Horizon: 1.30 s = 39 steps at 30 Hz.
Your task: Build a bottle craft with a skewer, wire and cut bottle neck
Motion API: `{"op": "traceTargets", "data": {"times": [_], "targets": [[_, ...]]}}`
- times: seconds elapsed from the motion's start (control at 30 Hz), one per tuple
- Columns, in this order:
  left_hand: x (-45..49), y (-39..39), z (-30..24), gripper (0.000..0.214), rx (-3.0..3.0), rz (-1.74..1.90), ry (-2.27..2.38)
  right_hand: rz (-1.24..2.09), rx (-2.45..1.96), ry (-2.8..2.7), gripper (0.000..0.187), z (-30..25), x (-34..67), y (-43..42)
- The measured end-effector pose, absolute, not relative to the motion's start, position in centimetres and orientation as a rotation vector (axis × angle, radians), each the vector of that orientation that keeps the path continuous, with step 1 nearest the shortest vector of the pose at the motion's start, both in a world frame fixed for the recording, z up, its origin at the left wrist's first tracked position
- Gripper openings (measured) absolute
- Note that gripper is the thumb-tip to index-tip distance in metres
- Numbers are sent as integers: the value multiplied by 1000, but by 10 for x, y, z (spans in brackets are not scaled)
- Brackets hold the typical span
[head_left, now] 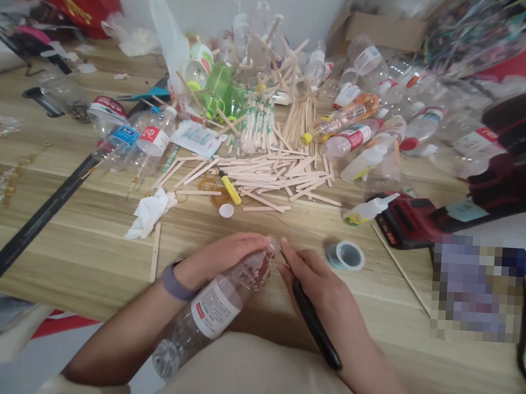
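My left hand [237,252] is wrapped over the neck end of a transparent plastic bottle [221,298] with a white label. The bottle lies tilted, its base towards me at the lower left and its neck at my fingertips. In my right hand [324,284] is a black-handled tool [313,325] with a thin tip pointing at the bottle's neck. The tip is small and blurred, so its exact kind and whether it touches the plastic cannot be made out. A roll of grey wire or tape [349,256] stands just beyond my right hand.
Wooden craft sticks [277,174] lie piled mid-table, near a yellow-handled screwdriver [230,188] and a white cap [226,210]. Glue bottles [364,210] and a red-black power tool [413,218] stand right. A crumpled tissue [150,214] lies left. Several plastic bottles [155,134] crowd behind.
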<state>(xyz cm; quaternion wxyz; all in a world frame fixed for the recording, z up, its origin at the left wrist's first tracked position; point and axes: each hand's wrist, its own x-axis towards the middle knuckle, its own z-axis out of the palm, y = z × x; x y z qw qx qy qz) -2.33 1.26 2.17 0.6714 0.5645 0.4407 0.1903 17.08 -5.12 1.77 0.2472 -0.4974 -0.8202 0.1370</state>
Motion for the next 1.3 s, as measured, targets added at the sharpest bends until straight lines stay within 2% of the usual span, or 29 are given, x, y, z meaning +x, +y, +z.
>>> {"op": "traceTargets", "data": {"times": [0.2,0.43,0.63,0.87,1.13,1.3], "targets": [[-25,11,19,29,1155,432,953,499,-1423,-2220,51,21,162,-52],[-24,12,22,24,1152,455,958,580,-1396,-2195,45,28,161,-50],[-24,10,20,29,1112,442,993,626,-1409,-2217,49,29,163,-51],[-25,8,17,35,1034,396,1001,438,-1379,-2341,56,26,165,-50],[-23,5,13,43,1124,330,986,315,-1465,-2235,38,18,162,-49],[-24,4,14,46,1022,360,984,287,-1484,-2245,43,18,164,-52]]}}
